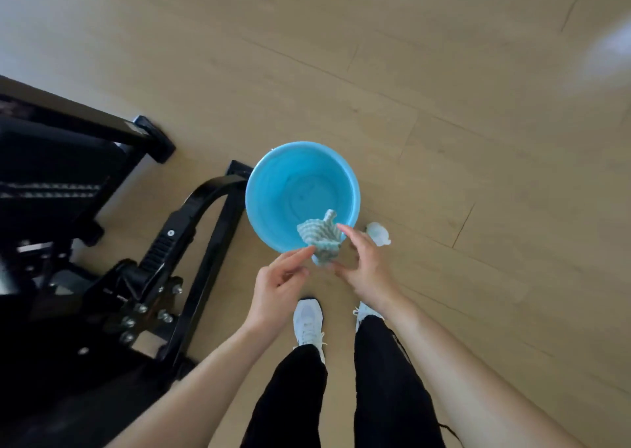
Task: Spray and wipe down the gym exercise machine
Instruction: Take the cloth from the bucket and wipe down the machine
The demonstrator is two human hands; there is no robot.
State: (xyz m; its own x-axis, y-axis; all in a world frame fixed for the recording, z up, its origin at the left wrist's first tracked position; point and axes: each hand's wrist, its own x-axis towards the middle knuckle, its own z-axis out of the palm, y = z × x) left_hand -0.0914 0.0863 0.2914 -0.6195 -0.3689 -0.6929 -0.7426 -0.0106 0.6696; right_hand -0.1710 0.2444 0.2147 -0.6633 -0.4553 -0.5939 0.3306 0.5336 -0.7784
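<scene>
A crumpled teal-and-white striped cloth (320, 237) hangs over the near rim of a blue bucket (273, 188) that stands on the floor. My left hand (280, 285) pinches the cloth's lower left edge at its fingertips. My right hand (367, 266) is slightly blurred, its fingers spread and fairly straight, with the index finger against the cloth's right edge. The black exercise machine (102, 242), with its frame, bolts and footplate, fills the left side. A small white object (378, 232), possibly the spray bottle seen from above, stands on the floor just right of the bucket.
Light wooden floor (444, 106) stretches ahead and to the right. My white shoes (308, 321) and black trousers are directly below the hands. A curved black bar (211, 191) of the machine touches the bucket's left side.
</scene>
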